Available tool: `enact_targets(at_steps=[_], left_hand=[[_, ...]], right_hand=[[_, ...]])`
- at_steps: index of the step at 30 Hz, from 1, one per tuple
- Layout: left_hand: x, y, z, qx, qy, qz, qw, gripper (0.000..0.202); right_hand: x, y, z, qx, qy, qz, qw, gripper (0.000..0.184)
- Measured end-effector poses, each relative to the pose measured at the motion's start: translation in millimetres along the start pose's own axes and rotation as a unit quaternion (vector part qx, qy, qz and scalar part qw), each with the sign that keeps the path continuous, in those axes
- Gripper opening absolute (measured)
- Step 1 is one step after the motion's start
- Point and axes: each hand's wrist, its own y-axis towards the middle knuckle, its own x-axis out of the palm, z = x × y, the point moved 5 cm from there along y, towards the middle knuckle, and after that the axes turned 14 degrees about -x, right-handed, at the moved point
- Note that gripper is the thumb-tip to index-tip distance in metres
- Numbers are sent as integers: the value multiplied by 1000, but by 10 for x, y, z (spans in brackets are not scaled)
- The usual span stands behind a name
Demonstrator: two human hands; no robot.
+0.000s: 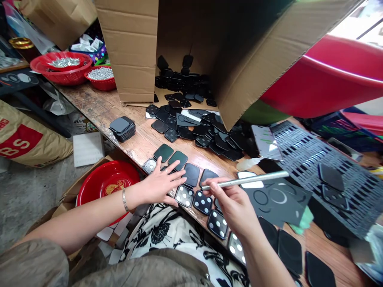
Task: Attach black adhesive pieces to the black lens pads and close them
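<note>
My left hand (163,183) is spread flat, palm down, over small black rounded-square pieces laid out in rows along the table's near edge. Its fingers reach across a dark square piece (178,160) and partly hide others. Between the fingers and thumb of my right hand (230,199) is a slim silver metal rod (254,178), its far end pointing right. Just below the rod's near tip lies a black piece with white dots (203,202). A similar dotted piece (184,195) lies beside my left fingertips, and another dotted piece (217,223) is nearer my lap.
A cardboard box (136,52) on its side spills a heap of black pieces (215,135). A neat stack (122,128) stands at the left edge. Red baskets (101,83) hold metal parts. A red basin (104,175) sits below, a phone (266,141) and grey plastic grid (305,151) right.
</note>
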Motion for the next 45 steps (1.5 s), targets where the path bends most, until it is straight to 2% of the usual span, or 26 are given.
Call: enact_targets(at_steps=[3, 6, 11, 13, 15, 18, 21, 27, 31, 34, 37, 41, 45], left_hand=[[-26, 27, 8, -8, -14, -2, 1000, 80], [-114, 30, -42, -24, -36, -3, 999, 80], [-352, -3, -388, -97, -62, -5, 993, 53], [-406, 13, -541, -109, -69, -35, 991, 53], [-418, 50, -635, -95, -77, -83, 989, 59], [-402, 112, -692, -78, -89, -143, 983, 64], [-385, 147, -695, -84, -96, -166, 978, 64], [-361, 161, -689, -88, -96, -143, 981, 63], [-327, 169, -699, -70, -94, -130, 985, 64], [-308, 161, -725, -69, -98, -134, 984, 67], [-298, 152, -755, -74, -117, -139, 980, 78], [-286, 156, -787, -86, -133, -135, 978, 108], [-283, 160, -786, -81, -130, -126, 980, 109]], right_hand=[[-40, 5, -67, 2, -25, 1, 1000, 30], [43, 40, -63, -6, -45, -14, 999, 33], [344, 235, 80, -38, -52, -32, 997, 29], [497, 338, 128, -71, -102, -58, 990, 19], [627, 426, 160, -112, -179, -83, 974, 12], [744, 504, 196, -162, -259, -111, 946, 11], [797, 537, 225, -179, -287, -148, 929, 12], [875, 613, 168, -150, -327, -224, 906, 14], [836, 513, 128, -59, -222, -252, 940, 14], [768, 455, 122, -21, -152, -227, 962, 21], [751, 573, 125, -71, -188, -167, 965, 19], [949, 763, 188, -156, -256, -171, 939, 9], [1117, 777, 228, -202, -320, -183, 907, 13]])
